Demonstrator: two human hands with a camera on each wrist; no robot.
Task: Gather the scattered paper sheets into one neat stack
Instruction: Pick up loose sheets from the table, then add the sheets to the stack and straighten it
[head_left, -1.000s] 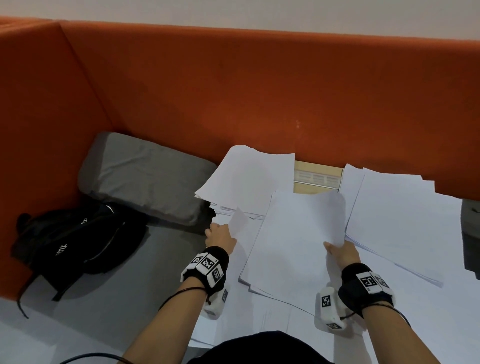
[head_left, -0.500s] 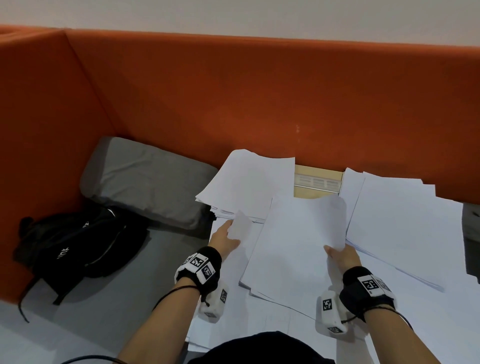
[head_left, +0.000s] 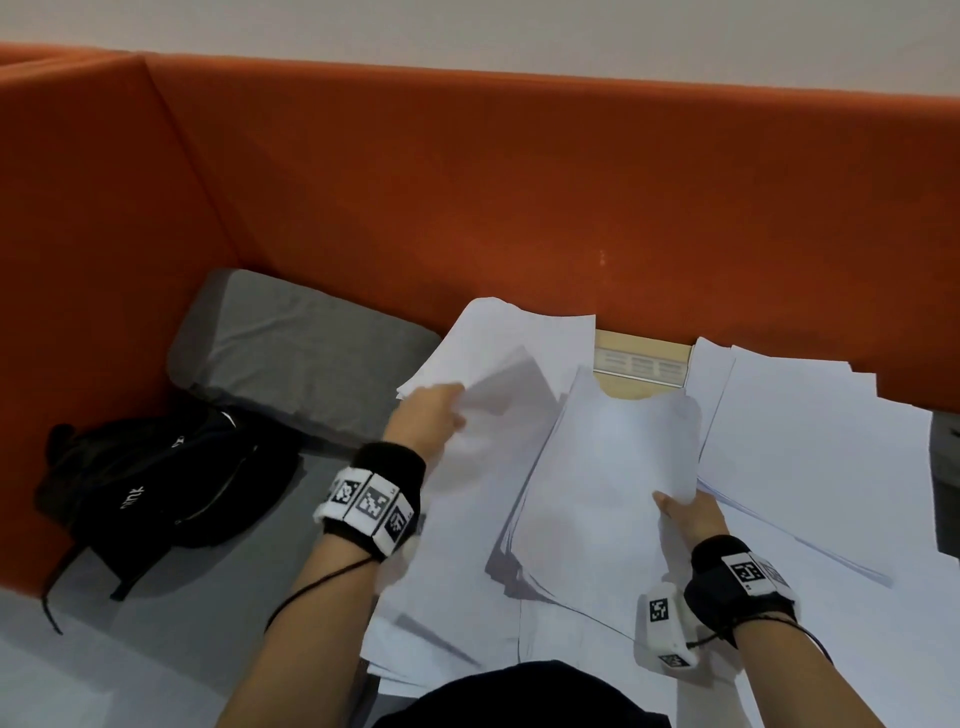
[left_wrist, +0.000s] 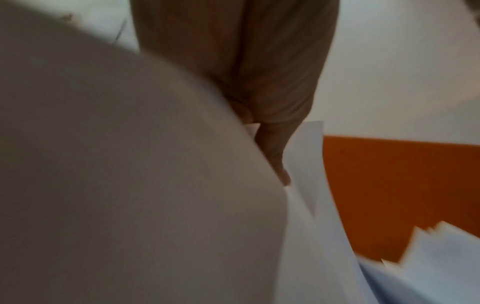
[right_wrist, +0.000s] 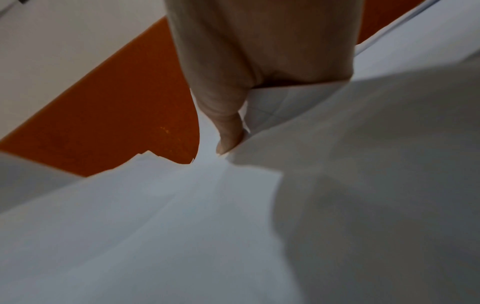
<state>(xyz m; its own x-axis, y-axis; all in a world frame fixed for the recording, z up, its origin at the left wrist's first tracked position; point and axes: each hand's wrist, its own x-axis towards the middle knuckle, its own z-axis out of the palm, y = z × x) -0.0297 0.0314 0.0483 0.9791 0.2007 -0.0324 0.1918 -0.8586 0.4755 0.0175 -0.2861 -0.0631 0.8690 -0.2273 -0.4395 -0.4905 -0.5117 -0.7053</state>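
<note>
White paper sheets cover the desk. My right hand (head_left: 691, 514) pinches the near right edge of a raised bundle of sheets (head_left: 608, 478) in the middle; the right wrist view shows its thumb (right_wrist: 228, 131) pressed on the paper (right_wrist: 285, 107). My left hand (head_left: 431, 415) grips a single sheet (head_left: 493, 441) lifted off the left side, blurred by motion. In the left wrist view the fingers (left_wrist: 272, 148) curl round that sheet (left_wrist: 130, 164). A loose pile (head_left: 519, 343) lies at the back left, another spread pile (head_left: 810, 447) at the right.
An orange partition (head_left: 519, 197) walls the back and left. A grey cushion (head_left: 291, 358) and a black bag (head_left: 166, 478) lie to the left on the grey surface. A bare strip of wooden desk with a cable slot (head_left: 641, 366) shows between the piles.
My left hand has lifted a sheet from the left side and moved up and away from me. The right hand keeps its hold on the bundle, almost still.
</note>
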